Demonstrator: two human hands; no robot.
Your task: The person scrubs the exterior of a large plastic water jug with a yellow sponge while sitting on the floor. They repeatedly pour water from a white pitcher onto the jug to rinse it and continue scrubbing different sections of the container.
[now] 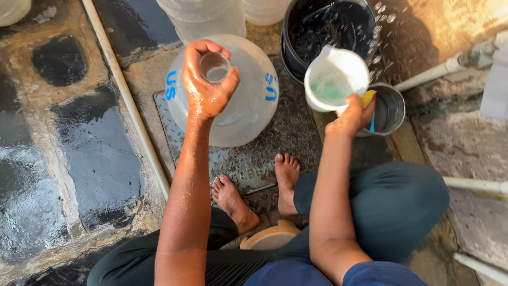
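My left hand grips the open neck of a large clear plastic water jug with blue markings, which stands upright on a metal plate just ahead of my bare feet. My right hand holds a white jug-shaped scoop by its handle, lifted beside the big jug's right side. Greenish water shows inside the scoop. A yellow sponge is tucked against my right fingers.
A black bucket of water sits behind the scoop, and a small metal pot lies to its right. More clear jugs stand at the back. White pipes cross the wet stone floor. I squat on a low stool.
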